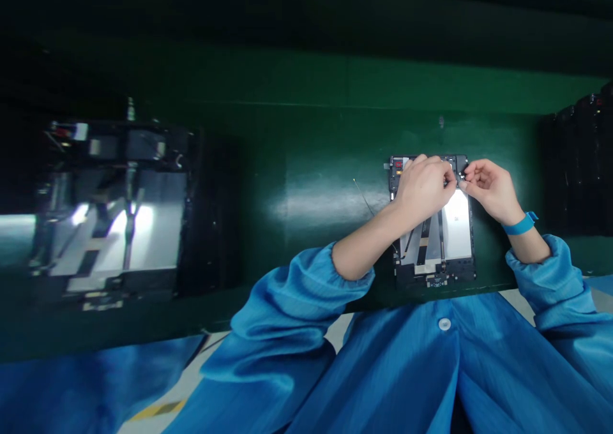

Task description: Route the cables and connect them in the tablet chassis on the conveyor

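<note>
An opened tablet (433, 249) lies on the green bench, its silvery back plate, black flex cables and small circuit boards exposed. My left hand (426, 182) reaches over its upper part, thumb and index finger pinched together near the top right. Just beside it, my right hand (491, 185) is at the tablet's top right corner, with thumb and fingertips drawn together in a pinch. Whatever either pinch holds is too small to make out. A thin black cable (364, 198) sticks out from the tablet's left side, past my left forearm.
On the left, another opened tablet (158, 242) sits on the green bench (306, 166), blurred. A stack of dark devices (579, 166) stands at the right edge. A piece of blue clothing (86, 383) shows at the lower left.
</note>
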`<state>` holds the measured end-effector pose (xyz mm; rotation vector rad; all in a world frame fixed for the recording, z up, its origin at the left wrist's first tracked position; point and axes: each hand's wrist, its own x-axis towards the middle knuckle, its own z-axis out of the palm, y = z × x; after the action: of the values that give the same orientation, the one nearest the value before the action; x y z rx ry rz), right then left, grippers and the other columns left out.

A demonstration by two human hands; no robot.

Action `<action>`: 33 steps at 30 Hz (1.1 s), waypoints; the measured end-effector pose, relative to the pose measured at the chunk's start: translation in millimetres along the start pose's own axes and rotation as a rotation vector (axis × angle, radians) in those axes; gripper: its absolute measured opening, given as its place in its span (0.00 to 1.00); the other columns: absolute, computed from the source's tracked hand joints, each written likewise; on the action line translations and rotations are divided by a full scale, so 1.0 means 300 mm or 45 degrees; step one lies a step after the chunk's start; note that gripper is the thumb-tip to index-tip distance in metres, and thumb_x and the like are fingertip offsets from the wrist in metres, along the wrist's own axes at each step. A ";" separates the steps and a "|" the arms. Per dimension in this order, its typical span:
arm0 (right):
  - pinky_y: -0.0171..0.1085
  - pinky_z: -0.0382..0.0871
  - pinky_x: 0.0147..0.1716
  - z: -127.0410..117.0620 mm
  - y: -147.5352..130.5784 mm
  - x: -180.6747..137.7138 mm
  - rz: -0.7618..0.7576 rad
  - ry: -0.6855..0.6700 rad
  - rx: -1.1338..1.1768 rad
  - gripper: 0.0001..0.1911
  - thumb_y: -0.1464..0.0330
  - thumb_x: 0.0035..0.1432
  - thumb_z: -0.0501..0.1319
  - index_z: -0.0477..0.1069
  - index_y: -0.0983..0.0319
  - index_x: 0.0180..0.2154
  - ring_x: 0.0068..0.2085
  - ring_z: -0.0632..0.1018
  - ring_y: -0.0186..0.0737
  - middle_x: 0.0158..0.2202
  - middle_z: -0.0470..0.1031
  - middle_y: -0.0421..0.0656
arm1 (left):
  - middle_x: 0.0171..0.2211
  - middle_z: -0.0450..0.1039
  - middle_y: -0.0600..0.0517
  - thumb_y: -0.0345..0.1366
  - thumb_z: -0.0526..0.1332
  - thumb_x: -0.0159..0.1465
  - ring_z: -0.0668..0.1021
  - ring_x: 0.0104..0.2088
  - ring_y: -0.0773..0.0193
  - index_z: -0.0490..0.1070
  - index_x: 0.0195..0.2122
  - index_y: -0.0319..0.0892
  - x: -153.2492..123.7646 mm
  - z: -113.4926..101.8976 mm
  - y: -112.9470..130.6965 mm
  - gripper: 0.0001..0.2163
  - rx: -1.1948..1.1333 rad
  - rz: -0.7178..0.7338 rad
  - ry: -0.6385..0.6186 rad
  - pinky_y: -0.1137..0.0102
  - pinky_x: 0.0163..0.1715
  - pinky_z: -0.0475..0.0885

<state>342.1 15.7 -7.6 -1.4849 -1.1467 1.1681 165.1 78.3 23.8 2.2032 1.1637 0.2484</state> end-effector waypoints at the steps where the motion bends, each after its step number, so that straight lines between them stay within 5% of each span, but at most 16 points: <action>1: 0.36 0.70 0.32 0.000 0.001 0.000 0.000 0.001 -0.003 0.20 0.61 0.48 0.77 0.71 0.58 0.38 0.33 0.74 0.33 0.32 0.73 0.37 | 0.37 0.81 0.46 0.31 0.61 0.65 0.78 0.44 0.50 0.80 0.33 0.42 0.000 -0.002 0.002 0.07 -0.001 -0.009 -0.008 0.56 0.46 0.71; 23: 0.35 0.64 0.28 0.016 -0.021 0.002 -0.021 0.035 -0.162 0.12 0.70 0.48 0.68 0.71 0.58 0.37 0.28 0.70 0.30 0.31 0.71 0.35 | 0.43 0.80 0.43 0.31 0.60 0.67 0.78 0.47 0.48 0.79 0.38 0.40 -0.004 -0.010 0.016 0.07 0.023 0.006 -0.018 0.55 0.50 0.71; 26: 0.35 0.63 0.28 0.022 -0.019 0.015 -0.031 0.058 -0.247 0.13 0.72 0.46 0.68 0.71 0.58 0.37 0.27 0.68 0.29 0.30 0.70 0.34 | 0.51 0.77 0.41 0.33 0.62 0.66 0.77 0.53 0.47 0.77 0.49 0.40 -0.064 -0.050 -0.009 0.11 0.055 0.055 0.180 0.56 0.53 0.71; 29: 0.35 0.64 0.29 0.013 -0.011 0.022 -0.019 0.117 -0.143 0.14 0.69 0.47 0.67 0.69 0.57 0.37 0.27 0.68 0.31 0.29 0.68 0.34 | 0.41 0.79 0.46 0.34 0.58 0.68 0.80 0.45 0.53 0.76 0.50 0.43 -0.188 -0.113 -0.093 0.12 0.126 -0.066 0.295 0.61 0.47 0.72; 33: 0.37 0.68 0.31 0.024 -0.057 -0.030 -0.077 0.303 0.009 0.10 0.66 0.55 0.65 0.68 0.55 0.39 0.30 0.70 0.34 0.31 0.67 0.36 | 0.21 0.71 0.56 0.34 0.58 0.65 0.75 0.23 0.59 0.76 0.49 0.47 -0.386 -0.164 -0.234 0.13 0.166 -0.274 -0.070 0.66 0.26 0.64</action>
<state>331.7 10.4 9.4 -1.5278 -1.0162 0.9256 27.5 36.8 33.8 2.1576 1.4084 0.0215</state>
